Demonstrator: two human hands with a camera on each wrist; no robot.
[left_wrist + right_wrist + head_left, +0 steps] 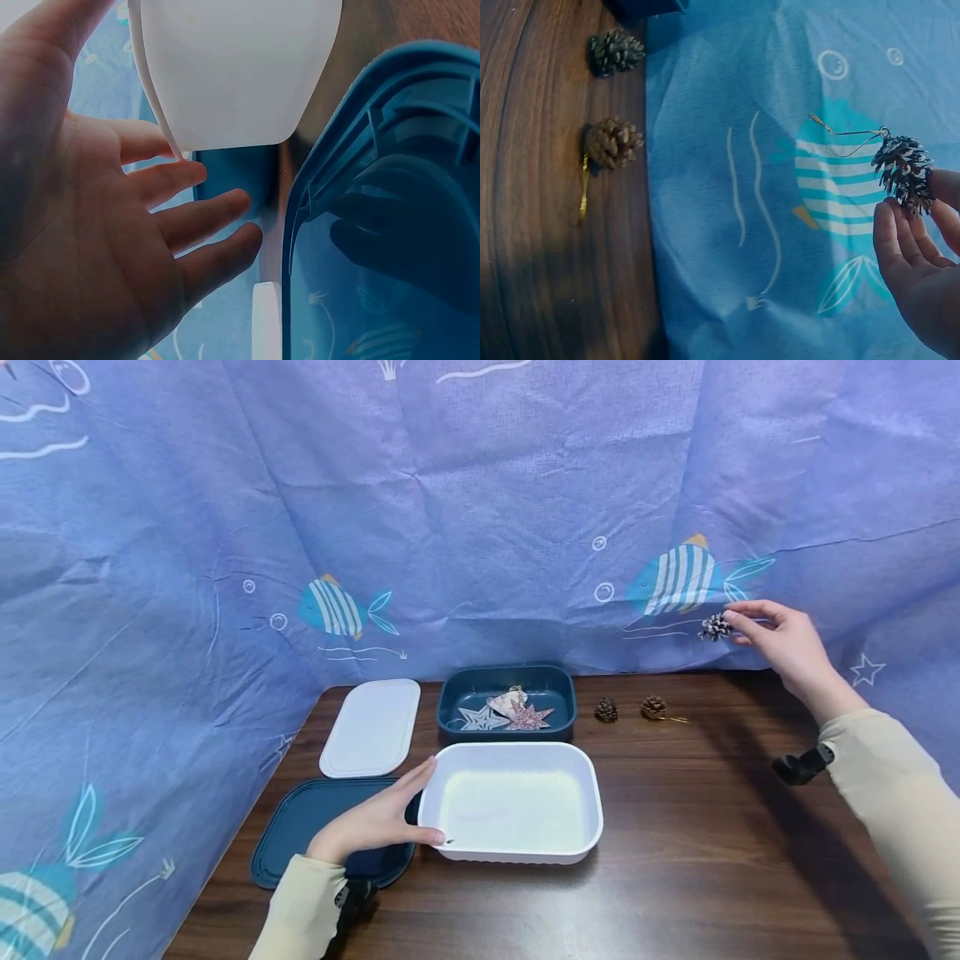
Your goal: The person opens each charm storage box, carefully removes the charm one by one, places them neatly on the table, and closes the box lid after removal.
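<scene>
My right hand (783, 639) pinches a white-tipped pinecone (715, 627) between thumb and fingertips, raised above the far right of the table. A thin loop of string trails from the pinecone's end in the right wrist view. At the left side of a white rectangular container (517, 857), my left hand (382, 817) rests on the rim, thumb by the near corner and index finger farther back. Its other fingers are spread and fairly straight in the left wrist view. Two brown pinecones, one plain (606, 710) and one with a gold string (654, 707), lie on the table.
Behind the white container stands a dark blue container (507, 735) with star ornaments (529, 717) and a pale ornament in it. A white lid (371, 727) and a dark blue lid (318, 818) lie at the left. A fish-patterned cloth (480, 527) hangs behind the wooden table (675, 860).
</scene>
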